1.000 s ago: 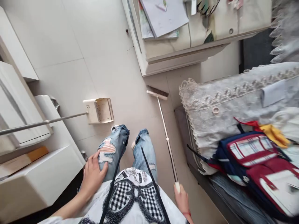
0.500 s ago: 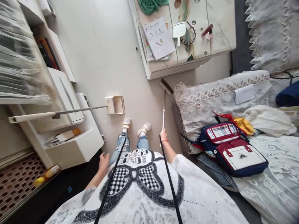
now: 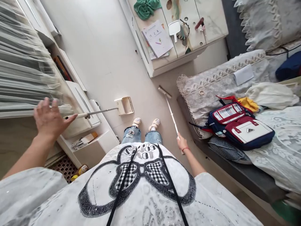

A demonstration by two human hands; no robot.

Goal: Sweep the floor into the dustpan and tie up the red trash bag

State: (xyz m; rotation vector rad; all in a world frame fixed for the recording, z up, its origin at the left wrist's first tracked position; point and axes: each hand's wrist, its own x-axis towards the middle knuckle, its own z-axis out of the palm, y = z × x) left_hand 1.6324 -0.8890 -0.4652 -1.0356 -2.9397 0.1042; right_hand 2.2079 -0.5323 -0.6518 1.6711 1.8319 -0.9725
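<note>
Now | right hand (image 3: 182,143) grip clamped on top of broom (image 3: 169,108), head on floor by bed (image 3: 235,169) | left hand (image 3: 50,117) spread open, nearing dustpan handle (image 3: 90,113) | both look light, stiff; hold high on pole.

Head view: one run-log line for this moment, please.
right hand: grips long-handled white broom | left hand: open, by cream dustpan's metal pole | broom head: on floor tiles
</note>
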